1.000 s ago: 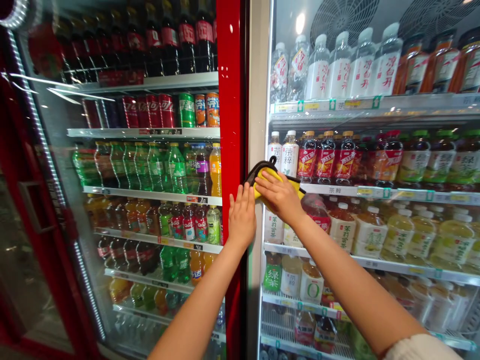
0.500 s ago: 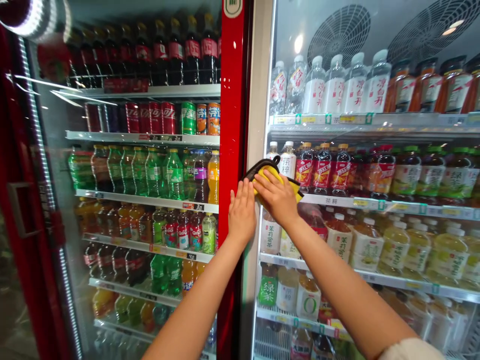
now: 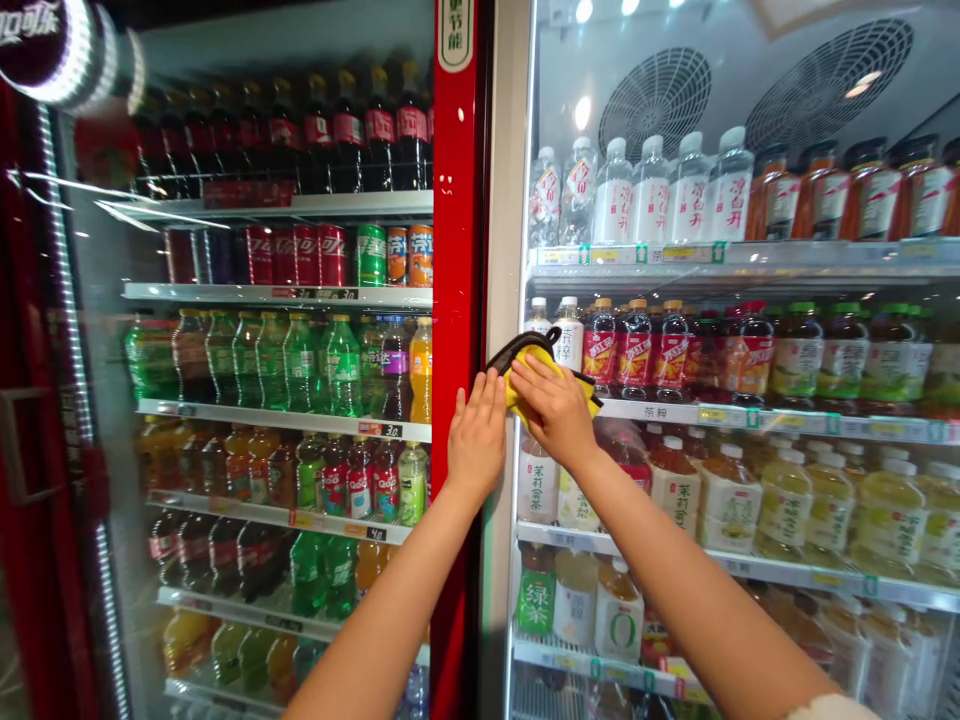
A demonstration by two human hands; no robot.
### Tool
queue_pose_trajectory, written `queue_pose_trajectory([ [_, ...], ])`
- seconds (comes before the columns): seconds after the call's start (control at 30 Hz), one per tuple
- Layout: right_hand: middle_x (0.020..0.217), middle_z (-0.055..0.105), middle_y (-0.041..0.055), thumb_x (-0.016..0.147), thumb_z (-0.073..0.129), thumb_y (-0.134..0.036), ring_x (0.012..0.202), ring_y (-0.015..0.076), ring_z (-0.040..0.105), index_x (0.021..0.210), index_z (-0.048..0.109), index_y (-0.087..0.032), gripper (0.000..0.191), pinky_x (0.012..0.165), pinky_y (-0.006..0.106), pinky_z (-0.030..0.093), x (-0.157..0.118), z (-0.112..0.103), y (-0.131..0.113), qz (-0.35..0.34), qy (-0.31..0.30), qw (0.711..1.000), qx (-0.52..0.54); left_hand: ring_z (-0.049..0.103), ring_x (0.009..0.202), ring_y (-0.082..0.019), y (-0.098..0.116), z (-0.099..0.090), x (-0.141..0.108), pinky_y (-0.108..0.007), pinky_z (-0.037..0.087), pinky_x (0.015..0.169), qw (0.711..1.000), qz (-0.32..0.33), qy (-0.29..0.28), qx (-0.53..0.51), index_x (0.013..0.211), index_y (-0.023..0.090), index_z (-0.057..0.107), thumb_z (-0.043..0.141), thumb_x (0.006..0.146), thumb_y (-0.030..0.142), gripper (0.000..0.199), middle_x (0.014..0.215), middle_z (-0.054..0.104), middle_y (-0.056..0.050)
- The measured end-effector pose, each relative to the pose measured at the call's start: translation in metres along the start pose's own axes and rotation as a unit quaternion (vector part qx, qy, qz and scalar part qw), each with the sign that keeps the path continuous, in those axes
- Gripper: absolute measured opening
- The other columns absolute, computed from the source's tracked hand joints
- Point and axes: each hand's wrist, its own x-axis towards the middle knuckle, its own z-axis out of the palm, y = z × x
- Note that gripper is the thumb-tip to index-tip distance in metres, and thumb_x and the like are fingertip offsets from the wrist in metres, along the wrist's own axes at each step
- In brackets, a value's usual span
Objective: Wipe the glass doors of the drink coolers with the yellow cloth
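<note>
My right hand (image 3: 555, 412) presses a yellow cleaning cloth (image 3: 527, 362) with black edging and a black hanging loop against the front of the right-hand drinks fridge, by its left frame. The fingers lie over the cloth and hide much of it. Close on the left, my left hand (image 3: 478, 437) rests flat, its fingers stretched upward. It lies over the gap between the red fridge frame (image 3: 455, 250) and the pale frame (image 3: 504, 200), fingertips at the cloth's left edge. Nothing shows in its grasp.
Behind the glass of the left fridge are shelves of cola bottles (image 3: 349, 130), cans (image 3: 331, 255) and green bottles (image 3: 344, 365). The right fridge holds water bottles (image 3: 652, 190), tea bottles (image 3: 797, 350) and round fan grilles (image 3: 656, 95). A door handle (image 3: 30, 445) is at far left.
The view has tilted up slightly, so the shelves appear a little lower and further left. Both hands and the cloth remain in nearly the same place on the fridge fronts.
</note>
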Motion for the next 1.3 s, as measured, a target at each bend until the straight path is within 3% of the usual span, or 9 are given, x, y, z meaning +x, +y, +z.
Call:
queue_pose_trajectory([
  [0.17, 0.147, 0.062, 0.007, 0.095, 0.051, -0.016, 0.144, 0.0253, 0.05, 0.14, 0.062, -0.024, 0.047, 0.113, 0.047, 0.037, 0.011, -0.02, 0.014, 0.038, 0.031, 0.998, -0.034, 0.024, 0.158, -0.027, 0.021, -0.014, 0.04, -0.055, 0.026, 0.128, 0.999, -0.007, 0.022, -0.029, 0.159, 0.01, 0.033, 0.039, 0.1, 0.016, 0.059, 0.165, 0.036, -0.016],
  [0.37, 0.148, 0.061, 0.0103, 0.093, 0.049, -0.014, 0.143, 0.0272, 0.05, 0.146, 0.056, -0.019, 0.054, 0.11, 0.046, 0.039, -0.044, -0.014, -0.01, 0.04, 0.025, 0.997, -0.062, 0.04, 0.152, -0.027, 0.034, -0.016, 0.003, -0.054, 0.03, 0.127, 1.0, 0.024, 0.008, -0.018, 0.151, 0.012, 0.049, 0.04, 0.101, 0.019, 0.051, 0.157, 0.05, -0.014],
  [0.47, 0.149, 0.06, 0.0099, 0.091, 0.046, -0.014, 0.143, 0.0267, 0.05, 0.144, 0.059, -0.018, 0.054, 0.111, 0.046, 0.041, -0.02, -0.009, -0.011, 0.034, -0.002, 0.999, -0.036, 0.043, 0.149, -0.03, 0.025, -0.02, 0.01, -0.056, 0.031, 0.125, 1.0, -0.009, 0.017, -0.007, 0.148, 0.009, 0.052, 0.039, 0.101, 0.021, 0.05, 0.155, 0.052, -0.016],
  [0.6, 0.151, 0.057, 0.0101, 0.096, 0.042, -0.017, 0.147, 0.0261, 0.047, 0.147, 0.058, -0.019, 0.053, 0.115, 0.05, 0.042, 0.026, -0.019, 0.007, 0.054, -0.003, 0.999, 0.005, 0.037, 0.153, -0.031, 0.024, -0.024, 0.055, -0.057, 0.028, 0.127, 0.998, -0.036, 0.049, -0.029, 0.151, 0.008, 0.047, 0.04, 0.101, 0.023, 0.053, 0.158, 0.048, -0.019],
  [0.73, 0.155, 0.054, 0.0074, 0.107, 0.031, -0.031, 0.151, 0.023, 0.041, 0.155, 0.047, -0.023, 0.051, 0.124, 0.051, 0.037, 0.01, -0.041, 0.021, 0.103, 0.025, 0.991, 0.08, 0.03, 0.156, -0.031, 0.047, -0.015, 0.07, -0.055, 0.03, 0.126, 0.996, 0.011, 0.039, -0.074, 0.154, 0.008, 0.041, 0.039, 0.1, 0.02, 0.056, 0.163, 0.04, -0.021],
  [0.9, 0.157, 0.05, 0.0046, 0.111, 0.022, -0.041, 0.15, 0.02, 0.041, 0.159, 0.04, -0.028, 0.053, 0.121, 0.043, 0.043, -0.048, -0.062, 0.019, 0.166, 0.009, 0.968, 0.189, 0.011, 0.158, -0.044, 0.086, 0.007, 0.032, -0.064, 0.028, 0.123, 0.996, 0.017, 0.029, -0.088, 0.159, 0.008, 0.03, 0.061, 0.092, 0.031, 0.078, 0.169, 0.015, -0.029],
  [1.0, 0.154, 0.054, 0.0079, 0.111, 0.015, -0.043, 0.145, 0.02, 0.049, 0.159, 0.038, -0.024, 0.057, 0.117, 0.043, 0.048, -0.051, -0.065, 0.029, 0.163, 0.022, 0.955, 0.246, -0.003, 0.157, -0.047, 0.101, 0.021, 0.032, -0.072, 0.023, 0.121, 0.995, 0.001, 0.048, -0.082, 0.163, 0.012, 0.017, 0.071, 0.084, 0.03, 0.097, 0.171, 0.0, -0.029],
  [1.2, 0.155, 0.052, 0.0068, 0.11, 0.011, -0.046, 0.146, 0.0194, 0.047, 0.153, 0.049, -0.021, 0.063, 0.121, 0.043, 0.043, -0.024, -0.088, 0.066, 0.173, 0.057, 0.937, 0.299, 0.006, 0.16, -0.035, 0.11, 0.034, 0.094, -0.062, 0.023, 0.126, 0.989, 0.087, 0.08, -0.087, 0.162, 0.011, 0.022, 0.058, 0.093, 0.025, 0.079, 0.17, 0.015, -0.025],
  [1.3, 0.156, 0.051, 0.0028, 0.11, 0.023, -0.046, 0.148, 0.0193, 0.044, 0.15, 0.053, -0.026, 0.054, 0.124, 0.044, 0.039, -0.035, -0.102, 0.069, 0.167, 0.054, 0.945, 0.275, 0.015, 0.16, -0.034, 0.111, 0.03, 0.094, -0.062, 0.02, 0.127, 0.99, 0.096, 0.082, -0.069, 0.16, 0.017, 0.032, 0.061, 0.094, 0.034, 0.074, 0.169, 0.026, -0.021],
])
